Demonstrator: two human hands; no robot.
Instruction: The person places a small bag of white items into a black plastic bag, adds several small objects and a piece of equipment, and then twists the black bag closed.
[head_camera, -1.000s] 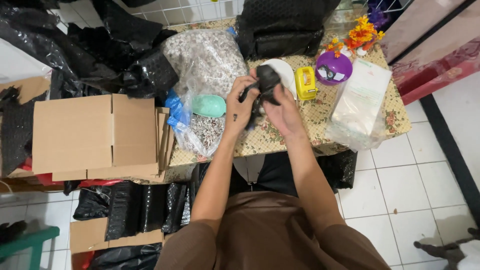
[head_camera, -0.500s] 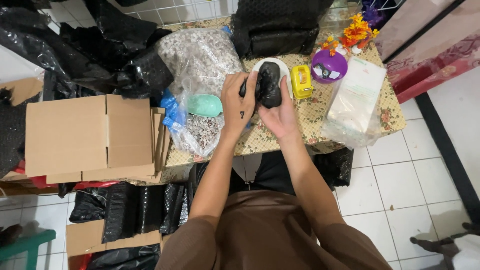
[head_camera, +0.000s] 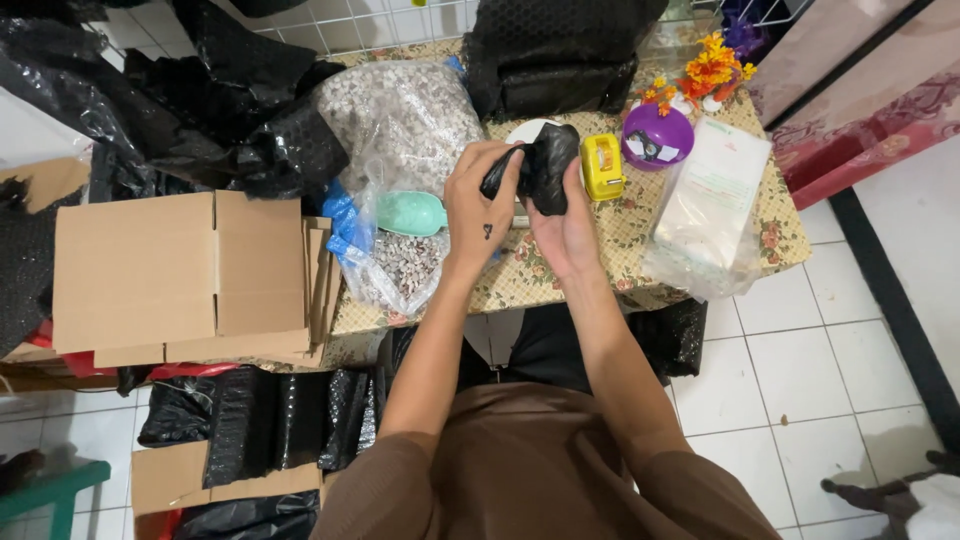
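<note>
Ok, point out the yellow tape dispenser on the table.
In the head view, the yellow tape dispenser stands on the floral tablecloth, between the black bundle in both hands and the purple bowl.

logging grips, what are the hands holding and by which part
Both hold one black plastic bundle: left hand pinches its left end, right hand cups it from below.

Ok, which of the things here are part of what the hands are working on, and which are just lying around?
In use:
left hand
right hand
black plastic bundle, gripped by both hands

Lying about:
white plate
yellow tape dispenser
purple bowl
green scoop
bag of small pebbly bits
cardboard box
clear packet stack
</note>
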